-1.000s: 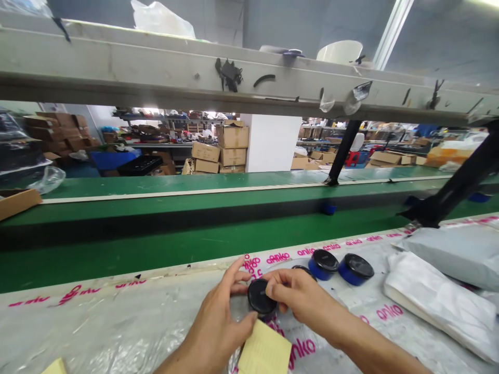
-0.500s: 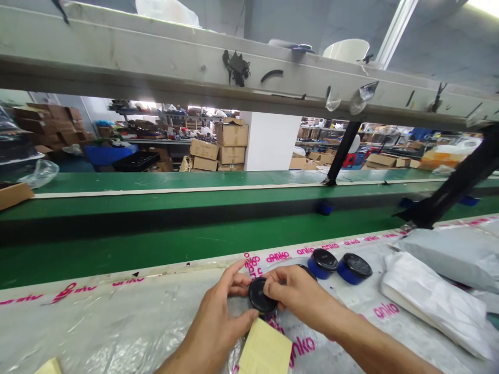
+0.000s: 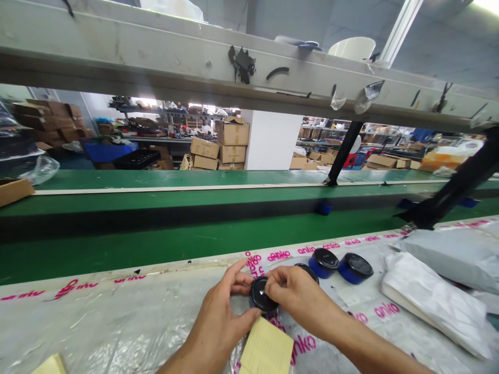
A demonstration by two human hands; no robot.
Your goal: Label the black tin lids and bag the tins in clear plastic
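Observation:
A small round container [image 3: 262, 295] with a black top and blue side sits on the plastic-covered bench in front of me. My left hand [image 3: 228, 304] curves round its left side, fingers behind and thumb in front. The fingers of my right hand [image 3: 290, 291] are pinched together on the right part of the black top; whatever is between the fingertips is hidden. A small bright spot shows on the top. Just below lies a yellow sheet of paper [image 3: 268, 349], close to my left thumb. Another round container [image 3: 307, 271] is partly covered by my right hand.
Two more blue-and-black containers [image 3: 324, 262] stand at the right, beside white plastic bags [image 3: 432, 301]. Beyond the bench runs a green conveyor belt [image 3: 156, 254] carrying several blue containers. A shelf beam [image 3: 175, 62] crosses overhead, with black posts [image 3: 345, 153]. More yellow paper [image 3: 50, 365] lies lower left.
My right fingers stay pinched at the top, shifted very slightly. A bright spot now shows on the black top, and more of the container behind my right hand is visible.

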